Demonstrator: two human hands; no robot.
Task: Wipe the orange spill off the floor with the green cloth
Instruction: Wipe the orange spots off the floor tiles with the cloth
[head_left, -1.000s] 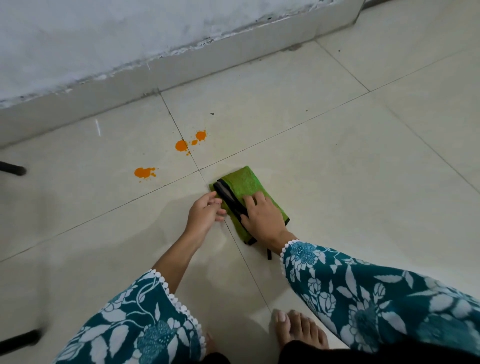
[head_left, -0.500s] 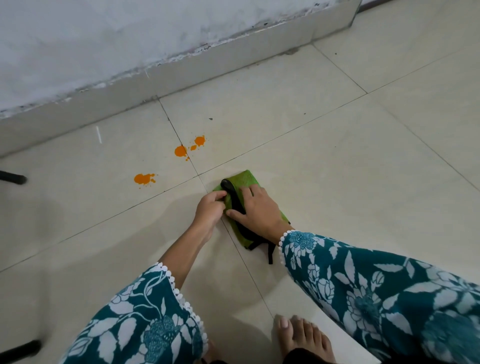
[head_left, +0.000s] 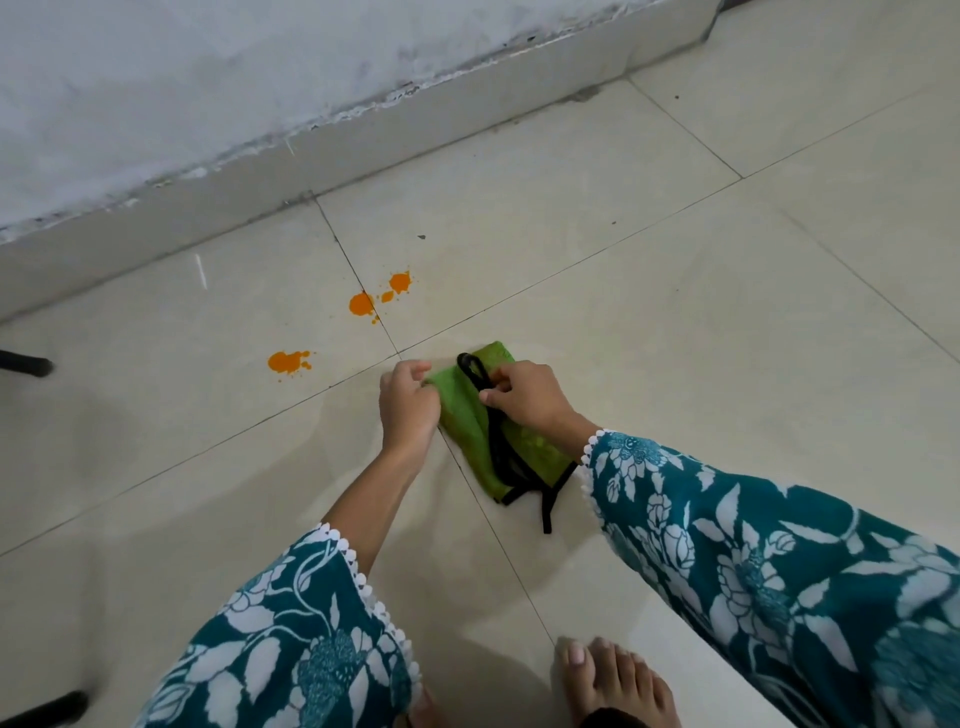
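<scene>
Both hands are readying the folded green cloth (head_left: 470, 415) on the floor (head_left: 649, 322); left hand (head_left: 408, 402) pinches its near-left edge, right hand (head_left: 527, 397) pinches its black strap (head_left: 493, 431); 2 patches of orange spill (head_left: 382, 299) lie unwiped just beyond, so next the cloth likely must slide forward-left onto them.

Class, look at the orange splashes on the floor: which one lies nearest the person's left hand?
The lone orange splash lying apart on the left; it sits closest to the left hand. The paired splashes lie farther off, toward the wall.
</scene>
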